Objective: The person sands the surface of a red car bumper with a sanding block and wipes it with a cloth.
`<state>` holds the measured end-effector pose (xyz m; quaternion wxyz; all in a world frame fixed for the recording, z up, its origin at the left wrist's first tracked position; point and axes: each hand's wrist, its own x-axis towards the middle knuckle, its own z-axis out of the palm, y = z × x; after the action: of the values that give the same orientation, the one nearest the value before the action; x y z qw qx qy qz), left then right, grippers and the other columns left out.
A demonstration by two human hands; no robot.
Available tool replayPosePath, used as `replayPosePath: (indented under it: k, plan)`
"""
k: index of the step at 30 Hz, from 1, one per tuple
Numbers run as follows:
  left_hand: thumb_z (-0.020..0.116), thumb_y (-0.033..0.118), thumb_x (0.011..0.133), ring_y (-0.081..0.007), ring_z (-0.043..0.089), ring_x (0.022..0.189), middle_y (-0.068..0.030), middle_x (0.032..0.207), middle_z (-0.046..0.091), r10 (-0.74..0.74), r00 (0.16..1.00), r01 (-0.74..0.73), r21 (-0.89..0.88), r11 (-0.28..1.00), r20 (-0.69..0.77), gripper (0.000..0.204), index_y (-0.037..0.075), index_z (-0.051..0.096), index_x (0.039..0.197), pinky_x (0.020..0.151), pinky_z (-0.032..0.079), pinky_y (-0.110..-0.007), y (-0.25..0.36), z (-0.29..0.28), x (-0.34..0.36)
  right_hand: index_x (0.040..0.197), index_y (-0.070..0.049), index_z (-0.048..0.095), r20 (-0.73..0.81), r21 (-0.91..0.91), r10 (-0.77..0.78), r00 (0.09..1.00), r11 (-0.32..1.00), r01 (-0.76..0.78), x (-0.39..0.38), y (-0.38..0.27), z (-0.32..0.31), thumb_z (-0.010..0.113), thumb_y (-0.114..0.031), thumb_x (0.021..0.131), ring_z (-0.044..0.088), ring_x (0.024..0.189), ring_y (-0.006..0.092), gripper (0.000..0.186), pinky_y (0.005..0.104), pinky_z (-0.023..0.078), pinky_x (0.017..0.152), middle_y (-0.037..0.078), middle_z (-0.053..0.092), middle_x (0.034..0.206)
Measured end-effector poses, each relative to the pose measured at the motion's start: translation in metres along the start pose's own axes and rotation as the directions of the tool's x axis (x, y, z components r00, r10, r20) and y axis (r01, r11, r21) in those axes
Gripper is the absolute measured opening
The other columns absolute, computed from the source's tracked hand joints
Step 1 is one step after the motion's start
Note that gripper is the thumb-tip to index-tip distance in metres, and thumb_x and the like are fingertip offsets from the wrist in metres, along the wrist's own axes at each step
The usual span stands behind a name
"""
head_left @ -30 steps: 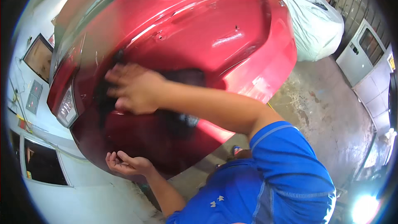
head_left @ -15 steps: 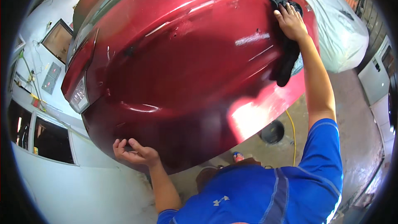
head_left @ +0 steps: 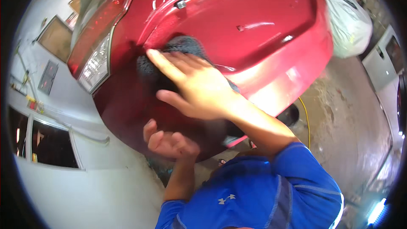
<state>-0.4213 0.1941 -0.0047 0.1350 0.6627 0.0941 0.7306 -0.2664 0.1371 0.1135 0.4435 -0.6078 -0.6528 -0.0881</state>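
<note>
The rear of a glossy red car (head_left: 271,46) fills the middle, its tail lamp (head_left: 97,68) at the left. My right hand (head_left: 197,87) presses a dark, nubby cloth (head_left: 186,44) onto the painted panel beside that lamp. Its fingers lie over the cloth and the thumb stands apart; the palm side is hidden. Below it, my left hand (head_left: 171,142) hovers by the car's lower edge, palm turned up. Nothing is in its loosely curled, parted fingers, and I cannot tell whether it touches the paint.
A car under a pale cover (head_left: 345,17) stands at the far right. Behind the red car's edge, a black bucket (head_left: 290,114) and a yellow hose (head_left: 306,118) lie on the concrete floor (head_left: 335,135). A white wall (head_left: 101,178) with a dark window (head_left: 55,144) borders the left.
My right hand has carried the cloth from the car's far right across to the left, near the tail lamp. The left hand has shifted a little right, and my view has moved leftward along the car.
</note>
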Motion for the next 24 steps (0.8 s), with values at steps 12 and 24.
replayPosePath:
  k: [12, 24]
  plan:
    - [0.054, 0.009, 0.096, -0.0352, 0.055, 0.127, -0.0233, 0.133, 0.056, 0.167, 0.986, -0.169, 0.115, 0.979, 0.028, 0.027, 0.002, 0.046, 0.121, 0.110, 0.044, -0.046, -0.046, -0.115, 0.039, 0.145, -0.001, 0.063, -0.073, -0.462, 0.121, 0.990, 0.875, -0.141, -0.082, 0.089, -0.079, 0.052, -0.032, 0.109, 0.045, 0.152, 0.0373, 0.048, 0.0499, 0.032, 0.128, 0.021, 0.053, 0.160]
    - [0.057, 0.013, 0.097, -0.0347, 0.055, 0.123, -0.0243, 0.135, 0.054, 0.280, 0.950, -0.287, 0.039, 0.957, 0.139, 0.035, 0.001, 0.046, 0.127, 0.109, 0.046, -0.048, -0.016, -0.046, 0.053, 0.164, -0.015, 0.044, 0.129, -0.484, -0.051, 0.990, 0.869, 0.108, 0.041, 0.117, -0.035, 0.054, -0.033, 0.100, 0.020, 0.165, 0.0333, 0.067, 0.0509, 0.014, 0.134, 0.009, 0.027, 0.178]
